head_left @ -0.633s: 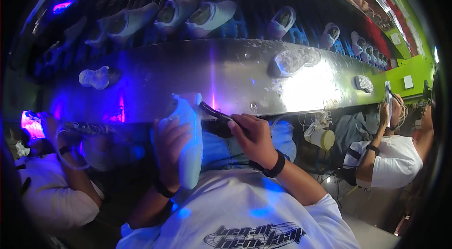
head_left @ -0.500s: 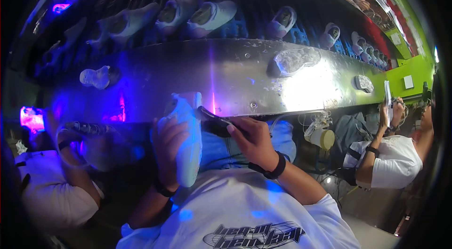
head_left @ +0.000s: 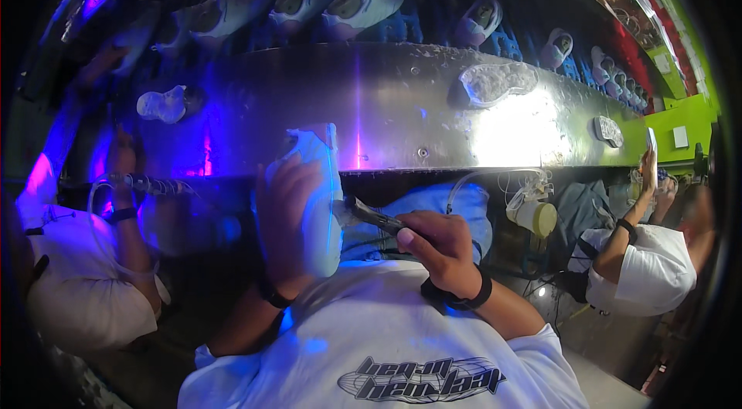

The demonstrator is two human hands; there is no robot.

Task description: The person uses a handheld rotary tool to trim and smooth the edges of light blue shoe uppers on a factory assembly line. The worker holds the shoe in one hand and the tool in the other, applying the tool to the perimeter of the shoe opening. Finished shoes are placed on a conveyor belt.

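My left hand (head_left: 290, 204) is wrapped round a pale shoe (head_left: 328, 177), held upright on its end, with its sole side turned to the right. A thin blue line glows along the shoe's lower side edge. In my right hand (head_left: 444, 247) is a dark-handled brush (head_left: 377, 217), gripped between thumb and fingers. Its pale tip is at the shoe's right edge, about halfway along; whether it touches cannot be made out. Both hands are above my lap, at the near edge of the metal bench (head_left: 294, 100).
Pale shoes (head_left: 363, 7) stand in a row on a dark rack beyond the bench. Sole-shaped pads (head_left: 498, 84) lie on the bench. A yellowish pot (head_left: 535, 217) with cables hangs at its front edge. People in white shirts work at the left (head_left: 85, 277) and right (head_left: 641, 266).
The brush has moved toward me along the shoe's right edge, from near its far end to about the middle. My left hand still holds the shoe. The whole view has shifted slightly.
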